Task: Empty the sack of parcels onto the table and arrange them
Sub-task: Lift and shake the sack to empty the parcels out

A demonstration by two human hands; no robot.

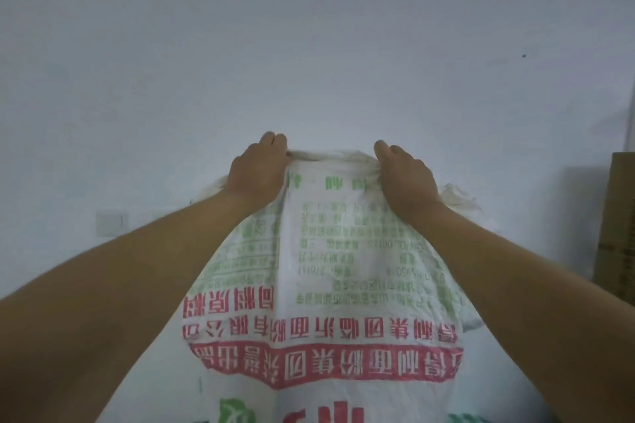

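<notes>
The sack (330, 285), a white woven bag printed with red and green characters that read upside down, fills the near middle of the view and hangs or stands between the person's two forearms. Its far edge is bunched and gathered, with frayed white fabric sticking out to either side of the hands. The lower part runs out of the picture at the near edge, so where it rests cannot be told, and no parcels show.

The left hand (256, 170) has its fingers curled over the far left of that bunched edge, gripping the cloth. The right hand (405, 177) grips the far right of the same edge in the same way, fingers folded over the fabric. The two hands are near each other, with a short span of gathered sack pulled between them.

Behind stands a pale wall (309, 45) with a light switch plate (110, 223) at the left. A brown cardboard box (618, 227) stands against the wall at the right edge.
</notes>
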